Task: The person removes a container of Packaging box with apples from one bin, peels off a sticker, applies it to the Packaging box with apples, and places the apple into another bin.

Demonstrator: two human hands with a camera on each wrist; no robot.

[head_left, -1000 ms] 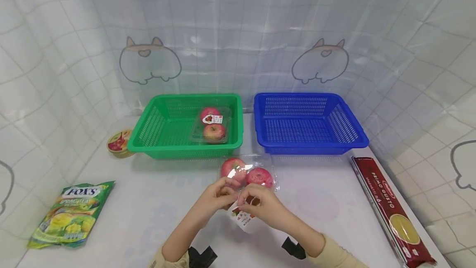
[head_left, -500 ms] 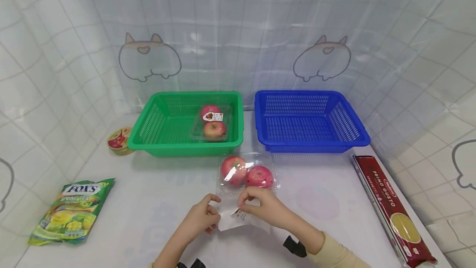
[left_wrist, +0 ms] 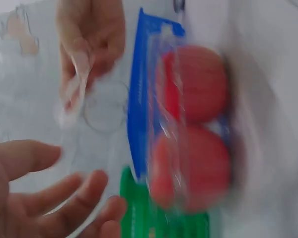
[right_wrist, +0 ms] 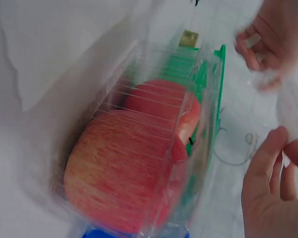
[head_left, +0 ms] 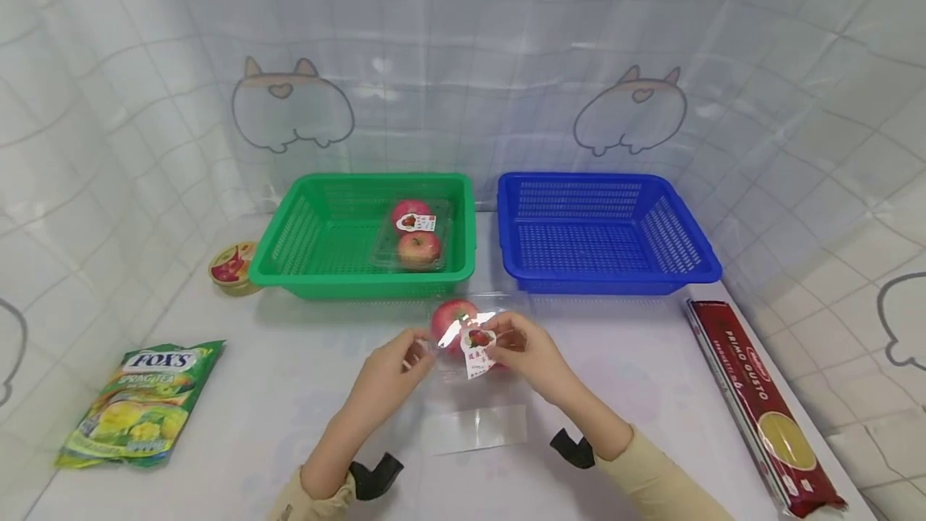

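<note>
A clear plastic box (head_left: pixel 499 300) with two red apples (head_left: pixel 450 314) lies on the table in front of me. My right hand (head_left: pixel 534 360) pinches a white printed sticker (head_left: pixel 477 360) by its right side, above the box. In the right wrist view the sticker (right_wrist: pixel 292 106) looks thin and partly see-through between thumb and fingers. My left hand (head_left: pixel 387 376) is at the box's left side; its fingers (left_wrist: pixel 77 201) are spread and bent slightly in the left wrist view, with nothing held. The head view shows the second apple mostly covered by the sticker and right hand.
Behind stand a green basket (head_left: pixel 362 291) containing another boxed pair of apples (head_left: pixel 418 249), and a blue basket (head_left: pixel 608 288). A glossy pale strip (head_left: pixel 477 429) lies nearer me. Left are a round tin (head_left: pixel 233 265) and Fox's bag (head_left: pixel 141 408); right, a spaghetti pack (head_left: pixel 760 400).
The right hand has lifted the sticker off its pale backing sheet and carried it forward over the box. The left hand released the sheet, which now lies on the table, and moved up beside the box.
</note>
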